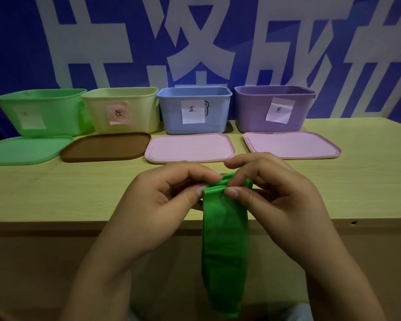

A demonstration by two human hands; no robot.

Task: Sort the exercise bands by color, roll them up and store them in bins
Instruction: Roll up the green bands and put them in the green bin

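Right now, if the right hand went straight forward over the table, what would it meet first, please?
Probably the pink lid in front of the purple bin; the right hand, pinching the green band, seems raised, so depth is uncertain.

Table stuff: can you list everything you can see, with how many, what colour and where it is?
Exercise band: one, green, top end pinched in both hands, the rest hanging down in front of the table edge.
Bins: four in a row at the back of the table, left to right green bin, yellow bin, blue bin, purple bin; all open, each with a paper label.
Lids: four lying flat, one in front of each bin: green lid, brown lid, two pink lids.
Table: one, light wood.
Banner: one, blue with big white characters, behind the bins.
Hands: left hand and right hand, both pinching the band's top end.
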